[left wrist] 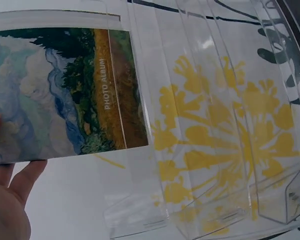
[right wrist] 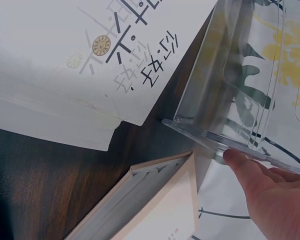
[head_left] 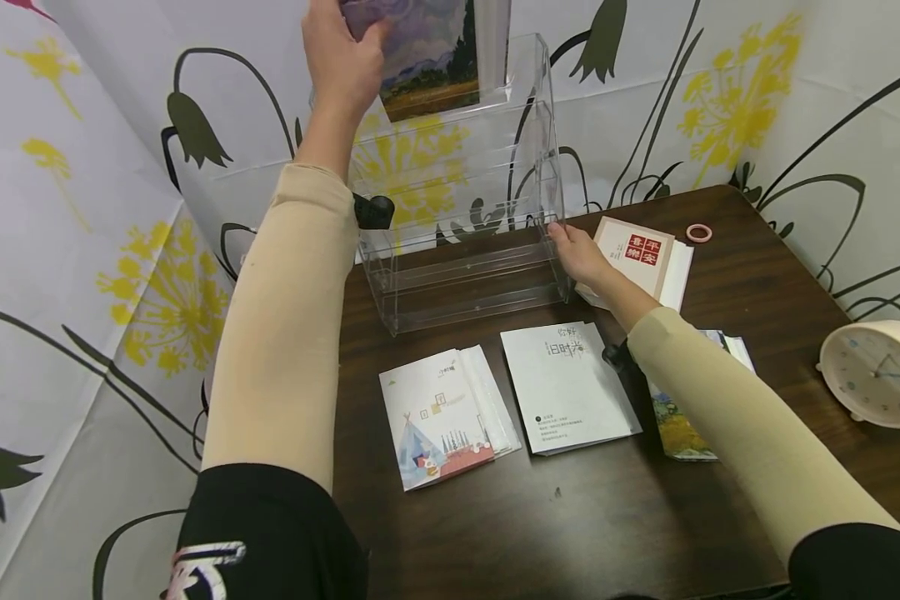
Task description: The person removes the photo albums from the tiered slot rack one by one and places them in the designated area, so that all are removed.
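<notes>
My left hand (head_left: 345,62) is raised at the rack's top tier, pinching a photo album (head_left: 427,62) with a painted landscape cover. In the left wrist view the album (left wrist: 60,95) appears sideways, its lower end by the clear top pocket; a pale insert stands behind it. The stepped clear acrylic rack (head_left: 480,315) stands on the table against the patterned cloth. Low on its right side, my right hand (head_left: 588,262) grips the side panel (right wrist: 205,135). Its thumb shows in the right wrist view, while the other fingers are partly hidden.
On the brown table (head_left: 525,533) lie an album with a tent drawing (head_left: 435,417), a white album (head_left: 566,387), another landscape album (head_left: 682,425) partly under the right forearm, and a beige album (head_left: 630,254). A pink tape ring (head_left: 699,232) and a clock (head_left: 877,375) stand right.
</notes>
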`<action>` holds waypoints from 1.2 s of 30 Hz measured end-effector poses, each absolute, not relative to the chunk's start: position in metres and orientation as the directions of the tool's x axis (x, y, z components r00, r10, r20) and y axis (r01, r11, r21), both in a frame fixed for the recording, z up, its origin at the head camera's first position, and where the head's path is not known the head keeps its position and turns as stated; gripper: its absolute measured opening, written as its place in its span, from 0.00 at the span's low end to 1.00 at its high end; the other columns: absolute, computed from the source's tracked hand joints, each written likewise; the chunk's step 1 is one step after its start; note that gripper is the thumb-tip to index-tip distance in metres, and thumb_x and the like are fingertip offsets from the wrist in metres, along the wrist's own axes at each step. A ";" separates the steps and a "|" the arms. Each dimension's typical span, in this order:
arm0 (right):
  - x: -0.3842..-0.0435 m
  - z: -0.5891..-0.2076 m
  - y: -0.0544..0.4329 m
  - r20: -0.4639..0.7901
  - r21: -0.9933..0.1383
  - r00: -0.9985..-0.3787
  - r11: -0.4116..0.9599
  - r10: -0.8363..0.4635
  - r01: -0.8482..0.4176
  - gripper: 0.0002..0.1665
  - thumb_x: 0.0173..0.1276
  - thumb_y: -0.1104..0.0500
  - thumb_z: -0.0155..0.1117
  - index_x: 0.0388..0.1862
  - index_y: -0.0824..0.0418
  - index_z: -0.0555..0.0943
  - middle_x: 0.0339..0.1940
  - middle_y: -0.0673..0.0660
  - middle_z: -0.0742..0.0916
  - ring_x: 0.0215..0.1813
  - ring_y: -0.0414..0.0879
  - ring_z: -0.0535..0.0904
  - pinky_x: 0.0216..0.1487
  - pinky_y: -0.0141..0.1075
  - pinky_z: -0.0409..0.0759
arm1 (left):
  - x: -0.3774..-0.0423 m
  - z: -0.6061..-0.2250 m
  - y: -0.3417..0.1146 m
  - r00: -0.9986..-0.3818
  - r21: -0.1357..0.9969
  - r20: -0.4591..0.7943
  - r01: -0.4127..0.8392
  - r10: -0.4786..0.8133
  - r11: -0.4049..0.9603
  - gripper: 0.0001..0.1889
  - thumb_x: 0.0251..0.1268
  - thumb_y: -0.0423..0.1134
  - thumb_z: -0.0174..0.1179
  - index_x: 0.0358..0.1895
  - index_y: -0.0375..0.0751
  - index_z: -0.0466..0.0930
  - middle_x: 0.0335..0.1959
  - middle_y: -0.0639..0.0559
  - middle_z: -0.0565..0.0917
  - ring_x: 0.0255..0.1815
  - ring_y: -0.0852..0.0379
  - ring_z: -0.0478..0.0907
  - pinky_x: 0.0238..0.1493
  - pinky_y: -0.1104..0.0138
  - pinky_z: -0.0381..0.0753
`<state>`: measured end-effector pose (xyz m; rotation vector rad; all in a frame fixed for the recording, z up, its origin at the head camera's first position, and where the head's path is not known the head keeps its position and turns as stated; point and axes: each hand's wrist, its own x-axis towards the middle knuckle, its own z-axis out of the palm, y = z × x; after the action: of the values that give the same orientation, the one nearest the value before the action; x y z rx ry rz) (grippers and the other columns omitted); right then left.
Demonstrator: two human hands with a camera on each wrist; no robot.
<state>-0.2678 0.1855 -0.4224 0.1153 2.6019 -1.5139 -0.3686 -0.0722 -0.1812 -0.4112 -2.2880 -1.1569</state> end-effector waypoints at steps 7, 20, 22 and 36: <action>-0.269 -0.424 0.183 -0.147 -0.861 -0.989 0.491 0.004 0.130 0.41 0.81 0.39 0.31 0.75 0.70 0.57 0.74 0.69 0.65 0.75 0.63 0.57 0.72 0.53 0.55 | -0.367 -0.184 -0.081 -0.703 0.654 0.710 0.643 -0.031 0.399 0.16 0.65 0.28 0.62 0.56 0.37 0.76 0.47 0.52 0.83 0.45 0.61 0.77 0.48 0.74 0.73; -0.272 -0.424 0.186 -0.129 -0.861 -0.992 0.496 -0.001 0.111 0.38 0.82 0.43 0.32 0.73 0.72 0.61 0.72 0.70 0.67 0.74 0.63 0.59 0.72 0.52 0.56 | -0.324 -0.172 -0.108 -0.516 0.526 0.848 0.848 -0.122 0.070 0.21 0.62 0.24 0.63 0.57 0.26 0.68 0.46 0.46 0.78 0.50 0.50 0.79 0.54 0.65 0.77; -0.273 -0.424 0.186 -0.131 -0.863 -0.991 0.494 -0.008 0.110 0.38 0.81 0.42 0.31 0.73 0.71 0.60 0.72 0.70 0.67 0.74 0.63 0.59 0.72 0.52 0.56 | -0.313 -0.171 -0.118 -0.513 0.520 0.843 0.854 -0.161 -0.002 0.22 0.61 0.21 0.61 0.57 0.25 0.66 0.47 0.43 0.77 0.51 0.47 0.77 0.54 0.63 0.77; -0.272 -0.426 0.190 -0.156 -0.852 -0.987 0.509 -0.020 0.125 0.40 0.81 0.40 0.30 0.76 0.70 0.56 0.74 0.70 0.64 0.75 0.64 0.56 0.72 0.54 0.54 | -0.170 -0.234 -0.201 -0.737 0.733 0.632 0.669 -0.242 -0.125 0.18 0.51 0.13 0.56 0.42 0.34 0.68 0.28 0.37 0.77 0.27 0.49 0.77 0.26 0.66 0.76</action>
<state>-0.2724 0.1902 -0.4257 0.0908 2.5997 -1.4851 -0.1702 -0.2014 -0.2338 -0.4837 -1.5367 -1.9177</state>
